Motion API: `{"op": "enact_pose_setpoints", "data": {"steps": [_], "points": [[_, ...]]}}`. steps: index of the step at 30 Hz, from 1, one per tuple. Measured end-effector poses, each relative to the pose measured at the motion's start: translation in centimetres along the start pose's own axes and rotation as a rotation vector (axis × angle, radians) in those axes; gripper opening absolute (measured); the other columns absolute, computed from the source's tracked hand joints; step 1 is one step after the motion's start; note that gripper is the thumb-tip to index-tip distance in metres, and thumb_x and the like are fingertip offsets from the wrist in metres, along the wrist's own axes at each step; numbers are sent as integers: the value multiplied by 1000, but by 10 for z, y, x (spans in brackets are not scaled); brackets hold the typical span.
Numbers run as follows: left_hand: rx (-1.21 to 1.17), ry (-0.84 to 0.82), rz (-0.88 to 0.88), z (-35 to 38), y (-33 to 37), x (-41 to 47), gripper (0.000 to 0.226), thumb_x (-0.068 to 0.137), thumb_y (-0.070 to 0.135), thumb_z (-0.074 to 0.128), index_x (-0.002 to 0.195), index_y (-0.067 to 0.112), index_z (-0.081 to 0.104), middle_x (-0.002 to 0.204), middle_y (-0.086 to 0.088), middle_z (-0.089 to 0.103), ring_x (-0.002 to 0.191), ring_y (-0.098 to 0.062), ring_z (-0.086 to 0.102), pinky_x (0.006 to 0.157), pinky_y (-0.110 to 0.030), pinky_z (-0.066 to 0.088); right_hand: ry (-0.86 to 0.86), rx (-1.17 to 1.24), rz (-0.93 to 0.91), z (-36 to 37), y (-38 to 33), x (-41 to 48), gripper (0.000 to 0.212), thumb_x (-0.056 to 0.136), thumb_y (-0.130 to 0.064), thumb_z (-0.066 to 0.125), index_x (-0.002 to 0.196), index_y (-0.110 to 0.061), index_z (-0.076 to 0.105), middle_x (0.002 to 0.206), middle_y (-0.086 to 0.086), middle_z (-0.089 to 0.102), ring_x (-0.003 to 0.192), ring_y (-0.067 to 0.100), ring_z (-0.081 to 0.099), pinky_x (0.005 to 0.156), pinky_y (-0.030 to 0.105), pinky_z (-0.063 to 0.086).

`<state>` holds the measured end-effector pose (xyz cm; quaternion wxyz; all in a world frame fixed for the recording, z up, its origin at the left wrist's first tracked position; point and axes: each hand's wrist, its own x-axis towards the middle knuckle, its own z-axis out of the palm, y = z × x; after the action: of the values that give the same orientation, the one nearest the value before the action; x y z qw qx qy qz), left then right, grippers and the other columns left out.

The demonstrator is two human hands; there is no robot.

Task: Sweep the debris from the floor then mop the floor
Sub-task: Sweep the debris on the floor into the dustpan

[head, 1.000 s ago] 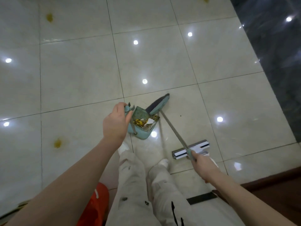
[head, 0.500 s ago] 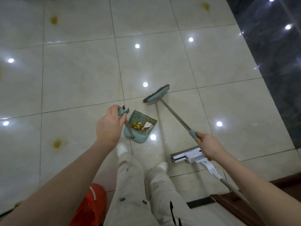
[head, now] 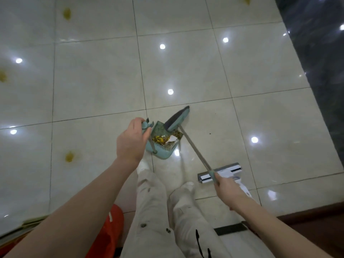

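The left hand (head: 131,141) has its fingers (head: 137,121) curled tight round the top of the upright handle of the teal dustpan (head: 162,155). The dustpan sits on the pale tiled floor (head: 93,81) just ahead of the person's feet. Yellow and white debris (head: 160,140) lies inside it. The right hand (head: 228,190) is clamped on the broom handle (head: 195,148), and the broom head (head: 177,118) is at the pan's open mouth. The mop head (head: 221,172) lies flat on the floor beside the right hand. Yellow stains (head: 69,156) mark the tiles to the left.
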<state>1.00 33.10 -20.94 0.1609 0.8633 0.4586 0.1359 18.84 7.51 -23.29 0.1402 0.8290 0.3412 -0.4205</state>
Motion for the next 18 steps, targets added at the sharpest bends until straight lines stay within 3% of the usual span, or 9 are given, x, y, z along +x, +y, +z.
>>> {"op": "enact_pose_setpoints", "data": {"steps": [3,5,7,10,15,18], "points": [[-8,-27,-1,-2,0,-1,21,92,27,59,100,9,54,87,-4,59,59,-19,50,51,-27,34,10,-18,-4,5,30,-17,41,100,-30,40,140,-33,40,88,2,65,68,17,60,52,25,51],[-29,-64,-18,-6,0,-1,22,93,28,58,102,8,54,89,-5,59,63,-21,53,53,-30,39,-10,142,26,-10,41,-21,40,101,-35,39,140,-40,40,79,3,64,57,17,59,43,27,50],[-36,-89,-24,-10,-2,-2,24,93,29,57,104,9,53,92,-6,60,67,-25,55,57,-35,44,7,332,36,-31,49,-20,41,102,-34,40,143,-33,43,68,2,56,48,16,50,39,23,42],[-20,-116,19,-15,-4,-5,24,94,30,56,105,8,53,95,-7,61,69,-27,56,59,-35,43,60,445,42,-51,50,-24,39,102,-36,40,138,-27,50,65,6,54,46,19,44,44,28,43],[-22,-146,45,-17,0,-11,24,94,29,56,106,9,53,98,-6,61,71,-25,56,59,-32,39,154,455,103,-48,46,-9,33,102,-34,40,130,-27,56,82,9,61,54,25,50,39,26,43],[-34,-149,78,-16,-2,-19,23,93,28,58,105,9,54,96,-5,61,68,-24,55,57,-33,42,169,465,140,-41,39,7,27,101,-24,40,120,-15,57,74,8,51,64,27,49,55,35,51]]}}
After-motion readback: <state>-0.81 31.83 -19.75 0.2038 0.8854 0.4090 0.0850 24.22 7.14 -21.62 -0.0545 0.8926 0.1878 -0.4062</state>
